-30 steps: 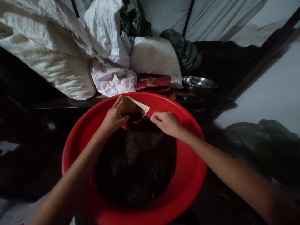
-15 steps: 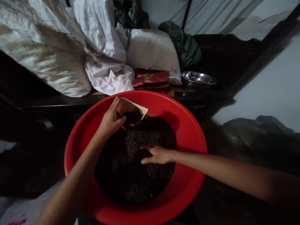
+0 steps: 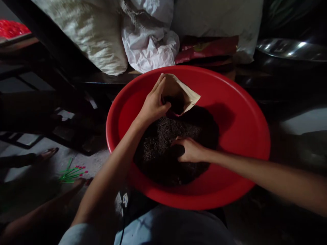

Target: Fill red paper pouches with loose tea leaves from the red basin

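Note:
My left hand grips the left edge of a paper bag, tan inside and reddish outside. The bag's mouth gapes upward, and dark stuff lies inside it. It is held over the far part of a wide red plastic basin. A heap of dark, loose, crumbly material covers the basin's bottom; its exact kind is unclear. Into this heap reaches my right hand, its fingers curled and partly hidden in the dark material, thumb on the near side.
Behind the basin, flattened dark red bags, a crumpled white sack and a pale full sack rest on a dark bench. A metal bowl is at right. Green sticks with red ends lie on the floor near another person's foot.
The view has turned left and down, so the basin appears farther right. My right hand's fingers went from spread over the heap to curled into it. My left hand still holds the bag.

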`<state>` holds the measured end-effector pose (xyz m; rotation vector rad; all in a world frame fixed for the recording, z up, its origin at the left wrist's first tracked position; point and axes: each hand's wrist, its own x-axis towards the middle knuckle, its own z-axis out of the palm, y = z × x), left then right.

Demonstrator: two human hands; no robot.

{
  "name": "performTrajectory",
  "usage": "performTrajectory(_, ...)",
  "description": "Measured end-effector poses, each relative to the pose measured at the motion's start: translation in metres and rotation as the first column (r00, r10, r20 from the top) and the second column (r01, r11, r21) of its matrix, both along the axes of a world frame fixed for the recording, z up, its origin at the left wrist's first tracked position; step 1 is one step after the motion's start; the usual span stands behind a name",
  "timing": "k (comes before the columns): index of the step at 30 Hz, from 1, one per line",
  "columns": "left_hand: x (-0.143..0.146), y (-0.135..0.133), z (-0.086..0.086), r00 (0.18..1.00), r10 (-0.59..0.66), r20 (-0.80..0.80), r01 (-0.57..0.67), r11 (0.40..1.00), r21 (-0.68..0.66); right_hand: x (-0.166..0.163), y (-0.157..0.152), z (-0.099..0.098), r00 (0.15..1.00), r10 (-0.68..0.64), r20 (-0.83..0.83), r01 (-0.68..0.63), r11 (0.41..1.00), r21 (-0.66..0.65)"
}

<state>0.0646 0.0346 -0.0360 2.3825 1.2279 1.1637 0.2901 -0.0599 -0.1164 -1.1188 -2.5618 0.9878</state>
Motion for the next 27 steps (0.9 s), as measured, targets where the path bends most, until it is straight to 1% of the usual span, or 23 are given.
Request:
performTrajectory(1,-0.001,-0.002,0.0,1.0,-0.009,-0.001,0.009,1.0,0.003,0.001,0.0,0.011,1.0,0.009,-0.024,-0.008,1.0,0.027)
performTrajectory(3,-0.003,-0.004,0.0,0.999,-0.032,-0.006,0.032,0.999,0.004,0.004,0.0,0.04,0.992,0.02,-0.128,-0.007,0.995,0.104)
performTrajectory(5,-0.005,-0.006,0.0,0.998,-0.059,-0.014,0.059,0.998,-0.011,0.007,0.003,0.075,0.966,0.025,-0.258,0.031,0.977,0.212)
performTrajectory(6,-0.006,-0.007,-0.001,0.997,-0.071,-0.016,0.071,0.997,-0.023,0.007,0.007,0.092,0.95,0.026,-0.313,0.065,0.959,0.277)
performTrajectory(8,-0.006,-0.01,-0.001,0.996,-0.089,-0.013,0.088,0.995,-0.047,0.007,0.021,0.124,0.934,0.006,-0.358,0.156,0.893,0.422)
performTrajectory(10,-0.005,-0.012,-0.001,0.995,-0.1,-0.004,0.099,0.993,-0.064,0.004,0.043,0.145,0.949,-0.06,-0.31,0.23,0.805,0.547)
performTrajectory(11,-0.004,-0.013,-0.001,0.995,-0.103,0.0,0.103,0.992,-0.067,0.002,0.056,0.15,0.96,-0.089,-0.265,0.234,0.772,0.591)
performTrajectory(13,-0.004,-0.014,0.001,0.994,-0.106,0.005,0.106,0.992,-0.066,-0.001,0.081,0.149,0.98,-0.097,-0.175,0.188,0.741,0.645)
performTrajectory(15,-0.006,-0.017,0.007,0.994,-0.105,-0.001,0.105,0.993,-0.059,-0.004,0.101,0.138,0.99,-0.045,-0.133,0.124,0.73,0.672)
performTrajectory(17,-0.013,-0.029,0.016,0.996,-0.091,-0.024,0.09,0.994,-0.056,-0.007,0.111,0.124,0.991,-0.005,-0.134,0.098,0.707,0.701)
performTrajectory(19,-0.027,-0.056,0.023,0.997,-0.015,-0.072,0.012,0.999,-0.046,-0.01,0.11,0.111,0.99,0.003,-0.139,0.1,0.673,0.732)
performTrajectory(20,-0.036,-0.077,0.024,0.992,0.068,-0.105,-0.072,0.997,-0.03,-0.012,0.107,0.106,0.99,-0.005,-0.14,0.109,0.653,0.75)
performTrajectory(21,-0.047,-0.102,0.021,0.973,0.19,-0.133,-0.19,0.982,0.008,-0.013,0.103,0.102,0.989,-0.02,-0.145,0.124,0.633,0.764)
performTrajectory(22,-0.058,-0.132,0.014,0.932,0.338,-0.13,-0.333,0.941,0.06,-0.014,0.099,0.1,0.987,-0.039,-0.155,0.146,0.617,0.773)
performTrajectory(23,-0.071,-0.164,0.003,0.857,0.51,-0.065,-0.5,0.856,0.13,-0.015,0.095,0.099,0.984,-0.059,-0.168,0.169,0.608,0.776)
performTrajectory(24,-0.082,-0.197,-0.013,0.774,0.633,-0.006,-0.621,0.761,0.19,-0.015,0.091,0.098,0.981,-0.079,-0.177,0.188,0.605,0.774)
performTrajectory(25,-0.093,-0.231,-0.03,0.733,0.68,0.029,-0.664,0.705,0.249,-0.014,0.089,0.097,0.979,-0.094,-0.182,0.201,0.605,0.77)
performTrajectory(26,-0.102,-0.262,-0.049,0.778,0.624,-0.07,-0.601,0.773,0.203,-0.013,0.088,0.097,0.978,-0.102,-0.184,0.208,0.602,0.771)
performTrajectory(27,-0.109,-0.291,-0.068,0.825,0.537,-0.176,-0.524,0.843,0.118,-0.01,0.088,0.096,0.978,-0.104,-0.183,0.209,0.588,0.782)
